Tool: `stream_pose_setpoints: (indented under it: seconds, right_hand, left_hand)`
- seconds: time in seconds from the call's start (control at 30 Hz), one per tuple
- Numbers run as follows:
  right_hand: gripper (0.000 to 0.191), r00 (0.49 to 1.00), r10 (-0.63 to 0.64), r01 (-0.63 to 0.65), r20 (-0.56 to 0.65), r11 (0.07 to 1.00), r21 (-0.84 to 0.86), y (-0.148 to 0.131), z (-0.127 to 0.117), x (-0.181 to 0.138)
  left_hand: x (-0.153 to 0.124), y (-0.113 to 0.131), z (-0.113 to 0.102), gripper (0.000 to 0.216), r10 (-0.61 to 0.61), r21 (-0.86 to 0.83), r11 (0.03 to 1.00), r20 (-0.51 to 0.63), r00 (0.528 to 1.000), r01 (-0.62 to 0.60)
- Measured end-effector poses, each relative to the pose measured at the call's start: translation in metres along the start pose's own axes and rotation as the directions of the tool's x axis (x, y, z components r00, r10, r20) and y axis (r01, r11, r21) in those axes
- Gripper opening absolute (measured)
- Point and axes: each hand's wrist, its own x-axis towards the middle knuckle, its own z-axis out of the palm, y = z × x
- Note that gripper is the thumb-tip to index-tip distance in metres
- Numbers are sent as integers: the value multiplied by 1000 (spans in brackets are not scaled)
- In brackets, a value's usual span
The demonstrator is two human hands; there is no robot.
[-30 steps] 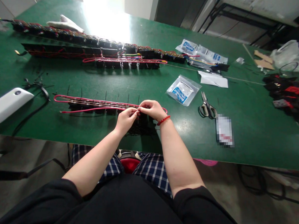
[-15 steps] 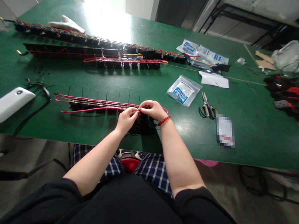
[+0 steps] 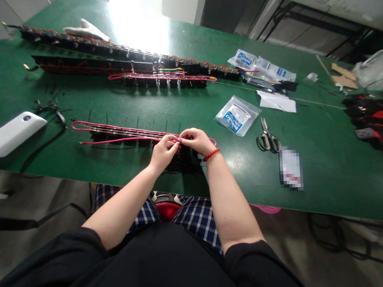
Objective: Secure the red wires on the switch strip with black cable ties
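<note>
A long strip of black modules with red wires (image 3: 114, 132) lies on the green table (image 3: 83, 162) in front of me, black cable ties sticking up from it. My left hand (image 3: 161, 152) and my right hand (image 3: 196, 140) meet at the strip's right end. Both are closed in a pinch, fingertips touching at the red wire; what exactly they pinch is too small to name. A red bead bracelet sits on my right wrist.
Longer wired strips (image 3: 126, 63) lie across the far side. Scissors (image 3: 266, 137), plastic bags (image 3: 238, 114), white paper (image 3: 277, 101) and a blurred card (image 3: 291, 168) lie to the right. A white device (image 3: 13, 132) with a black cable sits at left. Black and red parts (image 3: 370, 119) pile at far right.
</note>
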Motion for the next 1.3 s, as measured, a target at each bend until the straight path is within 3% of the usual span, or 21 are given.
stream_pose_setpoints:
  seconds: [0.5, 1.3]
  right_hand:
    - [18, 1000, -18, 19, 25, 1000, -14, 2, -1, 1]
    - [12, 999, -24, 23, -39, 999, -29, -3, 0, -4]
  left_hand:
    - [0, 1, -1, 19, 2, 56, 998, -29, 1000, -1]
    - [-3, 15, 3, 10, -6, 152, 988, -79, 997, 18]
